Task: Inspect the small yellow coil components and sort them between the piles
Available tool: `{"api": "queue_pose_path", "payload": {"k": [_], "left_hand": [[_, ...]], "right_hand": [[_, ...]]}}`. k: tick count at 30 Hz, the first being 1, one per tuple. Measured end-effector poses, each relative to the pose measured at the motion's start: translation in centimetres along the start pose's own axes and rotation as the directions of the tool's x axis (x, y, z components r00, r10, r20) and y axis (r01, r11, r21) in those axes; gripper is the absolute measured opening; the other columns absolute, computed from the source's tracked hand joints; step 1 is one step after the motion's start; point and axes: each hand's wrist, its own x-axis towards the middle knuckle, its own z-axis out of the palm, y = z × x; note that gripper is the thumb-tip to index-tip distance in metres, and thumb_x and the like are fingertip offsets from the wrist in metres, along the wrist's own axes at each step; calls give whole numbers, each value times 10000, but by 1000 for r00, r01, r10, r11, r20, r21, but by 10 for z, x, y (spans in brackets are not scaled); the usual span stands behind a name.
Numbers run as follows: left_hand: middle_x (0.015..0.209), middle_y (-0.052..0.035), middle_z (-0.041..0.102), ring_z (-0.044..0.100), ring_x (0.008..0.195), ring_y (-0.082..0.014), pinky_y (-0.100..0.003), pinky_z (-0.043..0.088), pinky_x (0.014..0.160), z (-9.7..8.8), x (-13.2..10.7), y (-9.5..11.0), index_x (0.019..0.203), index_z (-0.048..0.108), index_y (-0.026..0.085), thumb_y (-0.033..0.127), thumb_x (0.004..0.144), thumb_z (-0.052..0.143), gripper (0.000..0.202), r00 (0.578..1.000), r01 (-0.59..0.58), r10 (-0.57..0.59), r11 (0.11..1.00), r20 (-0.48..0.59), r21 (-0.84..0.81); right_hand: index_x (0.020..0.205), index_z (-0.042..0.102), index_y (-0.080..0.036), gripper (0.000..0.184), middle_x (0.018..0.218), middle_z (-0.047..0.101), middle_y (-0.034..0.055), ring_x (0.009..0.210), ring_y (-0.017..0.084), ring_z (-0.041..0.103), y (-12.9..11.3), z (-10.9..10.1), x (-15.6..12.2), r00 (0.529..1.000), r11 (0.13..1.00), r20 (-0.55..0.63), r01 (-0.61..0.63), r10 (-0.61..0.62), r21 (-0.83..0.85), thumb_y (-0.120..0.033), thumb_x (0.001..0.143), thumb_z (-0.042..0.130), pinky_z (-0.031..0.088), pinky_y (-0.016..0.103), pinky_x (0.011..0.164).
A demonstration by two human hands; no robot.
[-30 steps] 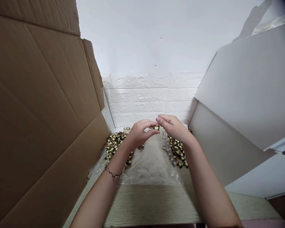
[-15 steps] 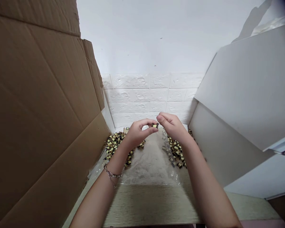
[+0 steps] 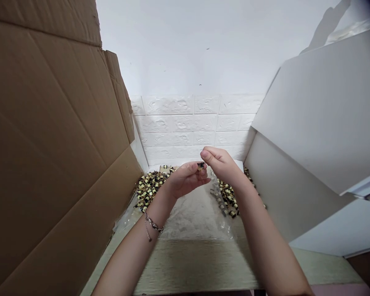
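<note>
Component pinched in my left hand, its wire pinched in my right hand (fine stuff), above the bench, behind its front edge: tugging hard might snap the wire.

The left hand covers part of the small component; its markings are too small to read. The thin wire is faint, and its end is hidden in the pinch of the right hand. The left forearm obscures part of the left heap. The right arm obscures part of the right heap. The cardboard exceeds the left picture edge. Both arms are cut off at the near edge.
</note>
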Motion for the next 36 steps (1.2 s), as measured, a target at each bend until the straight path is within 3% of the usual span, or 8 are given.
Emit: {"api": "queue_pose_path", "payload": {"k": [6,12,17,21,24,26,28,36], "left_hand": [[532,31,408,451,559,-85,-364,441,813,-4,1,-2,669,547,181,476,565,664,334,999,49,-49,999,-25,1],[504,27,481,484,544,-81,-348,446,795,-6,-3,3,592,589,163,421,465,745,326,993,113,-113,993,-32,-20],[582,-4,568,536,602,-116,-354,442,775,-16,-5,8,645,602,164,465,464,727,372,988,152,-149,954,-31,258],[591,-31,595,539,603,-124,-282,441,639,-29,-4,13,615,616,125,377,496,731,302,974,216,-224,889,-29,403],[597,-26,606,523,577,-108,-245,418,594,-33,-5,21,593,629,126,304,540,708,201,960,260,-275,790,-57,556],[590,-7,589,506,581,-100,-239,409,608,-30,-7,27,629,640,140,336,597,657,199,958,264,-261,646,-118,716],[613,-5,581,498,604,-103,-241,396,625,-25,-9,33,670,642,137,358,633,614,226,961,252,-239,564,-136,787],[483,44,339,273,483,-68,-212,229,463,-14,-15,34,564,553,144,400,637,537,267,958,278,-144,278,-247,919]], "right_hand": [[579,367,-177,364,540,435,-40,548,90,466,0,1,1,996,996,80,-34,27,86,-441,830,365,330,214,536],[577,371,-173,362,549,424,-41,542,80,437,-4,0,-2,980,989,196,-56,29,133,-430,831,371,332,205,524],[616,462,-169,355,607,499,-24,596,96,468,-5,-2,-5,931,989,363,-88,40,117,-435,833,370,357,218,565],[689,571,-173,364,657,566,-2,624,118,486,1,2,-4,875,996,477,-83,85,-25,-418,843,349,358,236,584],[688,602,-178,375,668,587,7,609,123,480,7,7,-1,857,985,497,-63,138,-163,-411,840,351,344,241,584],[676,596,-179,363,658,586,8,598,124,469,10,11,1,865,964,466,-63,183,-260,-390,840,350,330,241,574],[667,578,-176,350,641,575,7,589,122,458,13,14,3,874,946,434,-83,220,-313,-374,838,345,318,237,558],[656,531,-174,370,654,553,8,594,121,454,17,15,1,847,940,450,-152,283,-305,-435,822,330,314,229,543]]}}
